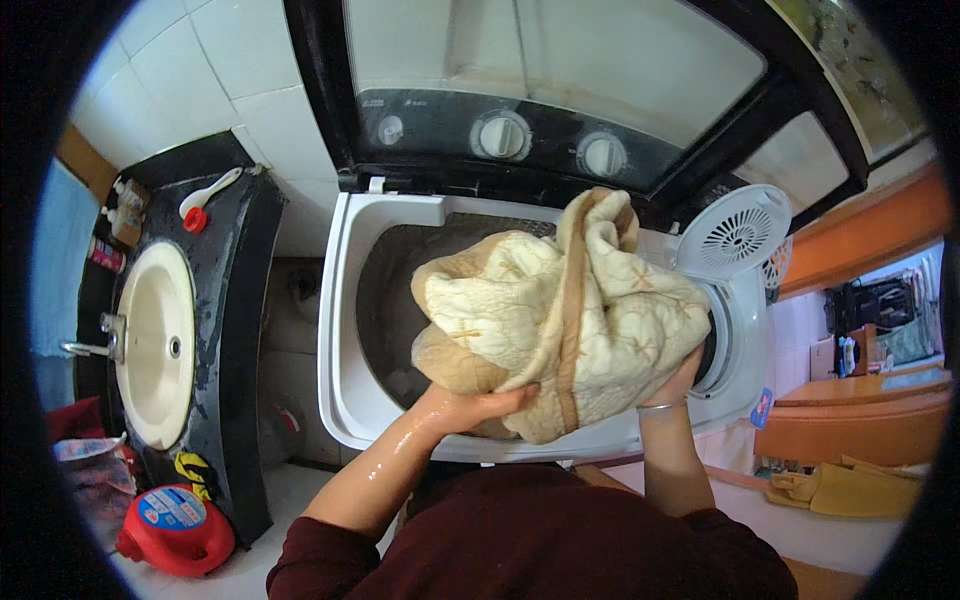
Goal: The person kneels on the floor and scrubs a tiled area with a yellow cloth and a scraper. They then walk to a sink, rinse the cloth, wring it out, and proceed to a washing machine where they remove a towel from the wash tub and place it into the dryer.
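Observation:
A bunched quilted cloth, cream with tan edging and small stitched patterns, is held up between my two hands. My left hand, its forearm wet, grips the cloth's lower left part with the thumb on top. At the right side, my right hand supports it from below, most of its fingers hidden. The bundle spans a twin-tub washing machine, from over the wash tub to the rim of the round spin tub. Dark, murky water seems to stand in the wash tub.
A perforated white spin lid stands raised at the right. Behind the tubs is a control panel with knobs under a raised clear cover. Leftward are a sink, a white brush, a red cap and a red detergent jug.

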`<state>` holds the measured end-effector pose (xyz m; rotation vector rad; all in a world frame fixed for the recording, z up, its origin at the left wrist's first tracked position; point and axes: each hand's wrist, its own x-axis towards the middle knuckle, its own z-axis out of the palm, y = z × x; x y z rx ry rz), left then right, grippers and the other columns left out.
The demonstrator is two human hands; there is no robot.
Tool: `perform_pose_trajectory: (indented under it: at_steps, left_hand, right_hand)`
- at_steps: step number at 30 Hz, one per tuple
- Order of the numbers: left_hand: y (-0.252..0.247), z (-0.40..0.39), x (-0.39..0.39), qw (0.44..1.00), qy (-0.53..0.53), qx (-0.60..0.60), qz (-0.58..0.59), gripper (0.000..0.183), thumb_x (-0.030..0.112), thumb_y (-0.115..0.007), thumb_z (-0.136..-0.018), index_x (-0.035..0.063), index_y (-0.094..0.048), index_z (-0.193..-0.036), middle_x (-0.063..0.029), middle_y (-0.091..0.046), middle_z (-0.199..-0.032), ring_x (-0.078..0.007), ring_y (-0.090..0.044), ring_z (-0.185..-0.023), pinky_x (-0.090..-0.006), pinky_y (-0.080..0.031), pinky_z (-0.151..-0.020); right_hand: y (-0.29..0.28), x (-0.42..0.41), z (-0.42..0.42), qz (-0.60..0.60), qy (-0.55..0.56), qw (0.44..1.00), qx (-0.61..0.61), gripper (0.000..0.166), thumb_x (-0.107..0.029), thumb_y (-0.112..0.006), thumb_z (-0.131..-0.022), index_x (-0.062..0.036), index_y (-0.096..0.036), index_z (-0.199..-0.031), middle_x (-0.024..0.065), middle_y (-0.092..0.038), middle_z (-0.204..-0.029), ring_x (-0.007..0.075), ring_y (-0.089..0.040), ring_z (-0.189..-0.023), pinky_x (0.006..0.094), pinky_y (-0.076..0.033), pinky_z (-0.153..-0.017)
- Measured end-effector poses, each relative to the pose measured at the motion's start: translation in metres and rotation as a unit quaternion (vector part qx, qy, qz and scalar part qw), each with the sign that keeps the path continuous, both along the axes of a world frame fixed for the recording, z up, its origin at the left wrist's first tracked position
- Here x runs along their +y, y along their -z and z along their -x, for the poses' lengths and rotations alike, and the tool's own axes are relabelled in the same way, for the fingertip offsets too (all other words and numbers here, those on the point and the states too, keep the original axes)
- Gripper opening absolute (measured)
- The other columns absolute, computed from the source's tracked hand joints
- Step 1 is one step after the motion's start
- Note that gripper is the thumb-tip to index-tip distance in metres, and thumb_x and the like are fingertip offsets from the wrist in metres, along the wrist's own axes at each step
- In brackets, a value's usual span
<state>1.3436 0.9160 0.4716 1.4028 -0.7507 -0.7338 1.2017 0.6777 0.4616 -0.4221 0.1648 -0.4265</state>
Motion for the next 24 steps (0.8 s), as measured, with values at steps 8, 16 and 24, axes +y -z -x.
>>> perform_pose_trajectory:
  at_steps: [8, 16, 24]
  left_hand:
    - [0.009, -0.003, -0.002, 0.964, 0.153, -0.208, -0.065, 0.052, 0.035, -0.066, -0.078, 0.0095, -0.053, -0.122, -0.0091, -0.052, -0.125, -0.0261, -0.046, -0.118, -0.0380, -0.034, -0.101]
    - [0.003, -0.019, -0.003, 0.927, 0.257, -0.257, -0.095, 0.070, 0.056, -0.058, -0.079, 0.0194, -0.039, -0.135, -0.0065, -0.037, -0.140, -0.0268, -0.033, -0.130, -0.0383, -0.024, -0.110]
    - [-0.011, -0.025, -0.012, 0.861, 0.193, -0.462, -0.088, 0.058, 0.050, -0.042, -0.089, 0.0188, -0.034, -0.138, -0.0085, -0.037, -0.139, -0.0284, -0.035, -0.127, -0.0413, -0.025, -0.108]
  right_hand:
    - [-0.040, 0.015, -0.031, 0.315, -0.015, 0.946, 0.077, 0.089, -0.047, -0.071, -0.071, -0.0019, -0.032, -0.136, 0.0134, -0.045, -0.132, 0.0258, -0.047, -0.118, 0.0376, -0.038, -0.101]
    - [-0.066, 0.017, -0.055, 0.356, -0.061, 0.906, 0.220, 0.056, -0.015, -0.062, -0.077, -0.0003, -0.041, -0.127, 0.0121, -0.054, -0.117, 0.0207, -0.054, -0.105, 0.0320, -0.044, -0.092]
    - [-0.052, -0.004, -0.073, 0.551, -0.120, 0.808, 0.170, 0.040, -0.012, -0.059, -0.078, 0.0043, -0.053, -0.114, 0.0071, -0.061, -0.102, 0.0124, -0.056, -0.092, 0.0272, -0.045, -0.084]
